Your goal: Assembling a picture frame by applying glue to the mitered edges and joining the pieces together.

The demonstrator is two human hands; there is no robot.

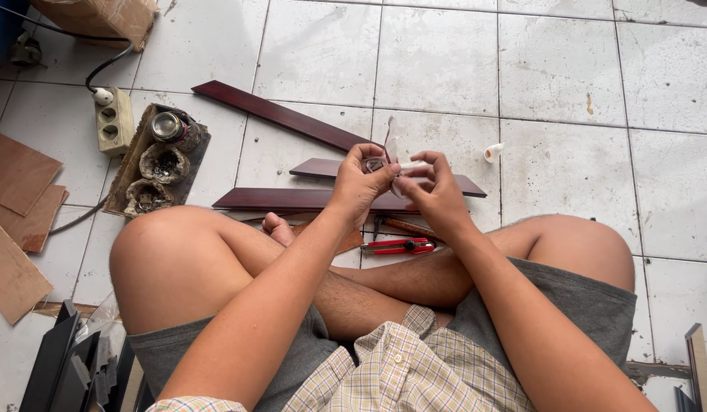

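The person sits cross-legged on the tiled floor (567,69), both hands raised together at the middle of the frame. The left hand (361,183) is closed around a small dark roll (375,163) (tape, by the look of it), while the right hand (433,187) pinches a strip of clear tape (393,137) drawn from it, its loose end standing upward. Just beyond the hands lie dark red wooden strips (281,116). A red utility knife (398,246) rests by the shins. At upper left sits a power strip (114,120) beside a tray of ash-filled bowls (157,164).
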